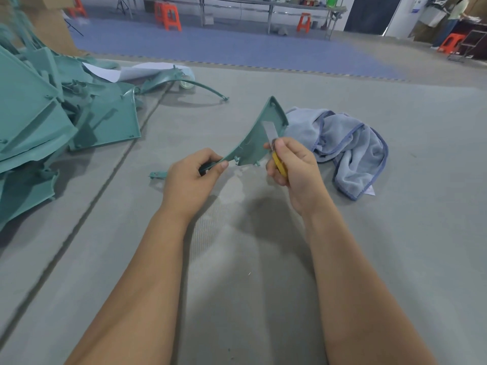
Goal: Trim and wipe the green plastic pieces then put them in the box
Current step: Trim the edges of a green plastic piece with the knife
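Trimming is under way: the left hand (193,175) pinches one green piece (257,138) above the floor (263,259), and the right hand's (293,164) grip is closed round a yellow-handled knife (279,165) at its edge. The cloth (340,143) lies beside, unused; a pile (52,114) waits; no box is visible.

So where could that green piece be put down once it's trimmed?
Bare floor lies between the forearms, and a wide stretch past the blue towel on the right. The left is crowded with the pile of green pieces, and a small offcut sits beside the left hand.
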Demonstrator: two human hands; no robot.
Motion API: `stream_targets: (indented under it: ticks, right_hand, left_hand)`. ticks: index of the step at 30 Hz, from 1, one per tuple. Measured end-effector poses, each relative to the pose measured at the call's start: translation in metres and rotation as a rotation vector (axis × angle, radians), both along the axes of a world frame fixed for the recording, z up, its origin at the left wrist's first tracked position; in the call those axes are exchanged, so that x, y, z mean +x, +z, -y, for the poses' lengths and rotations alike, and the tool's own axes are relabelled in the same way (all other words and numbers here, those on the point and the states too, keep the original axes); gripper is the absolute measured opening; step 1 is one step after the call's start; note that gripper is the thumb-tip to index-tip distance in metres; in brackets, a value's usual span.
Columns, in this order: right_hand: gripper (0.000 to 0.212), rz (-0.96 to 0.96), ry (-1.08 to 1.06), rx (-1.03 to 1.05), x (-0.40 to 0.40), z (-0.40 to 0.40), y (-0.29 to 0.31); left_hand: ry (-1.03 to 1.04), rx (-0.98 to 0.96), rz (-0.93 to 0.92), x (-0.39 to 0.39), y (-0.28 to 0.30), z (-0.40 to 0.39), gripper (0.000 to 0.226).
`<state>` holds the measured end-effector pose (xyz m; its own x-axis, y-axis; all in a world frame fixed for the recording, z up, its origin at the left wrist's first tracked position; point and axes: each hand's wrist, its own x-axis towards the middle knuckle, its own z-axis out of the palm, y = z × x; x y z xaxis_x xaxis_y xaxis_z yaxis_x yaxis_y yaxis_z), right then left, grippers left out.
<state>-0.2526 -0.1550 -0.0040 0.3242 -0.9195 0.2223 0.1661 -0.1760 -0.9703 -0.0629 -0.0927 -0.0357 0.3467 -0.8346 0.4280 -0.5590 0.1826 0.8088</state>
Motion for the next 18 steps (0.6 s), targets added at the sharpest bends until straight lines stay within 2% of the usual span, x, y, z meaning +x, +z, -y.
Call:
stream_targets:
  ticks: [4, 5, 9, 12, 14, 18]
  right_hand:
    - [0.057, -0.096, -0.026, 0.074, 0.008, -0.001, 0.005]
    - [0.056, -0.133, -0.035, 0.050, 0.013, -0.003, 0.005]
    - [0.031, -0.179, -0.018, -0.108, 0.027, -0.013, -0.003]
    - [0.028, -0.219, 0.036, -0.173, 0.035, -0.016, -0.005]
    - [0.025, -0.246, 0.050, -0.196, 0.039, -0.015, -0.006]
    - [0.027, -0.258, -0.011, -0.211, 0.038, -0.010, -0.008]
  left_hand:
    - [0.017, -0.010, 0.016, -0.001, 0.000, 0.001, 0.022]
    - [0.017, -0.013, 0.019, -0.001, 0.000, 0.001, 0.022]
    - [0.025, -0.015, 0.063, -0.001, 0.002, 0.002, 0.015]
    - [0.017, -0.018, 0.069, -0.002, 0.002, 0.002, 0.010]
    - [0.014, -0.001, 0.066, -0.003, 0.002, 0.002, 0.016]
    - [0.004, 0.000, 0.039, -0.002, 0.002, 0.002, 0.013]
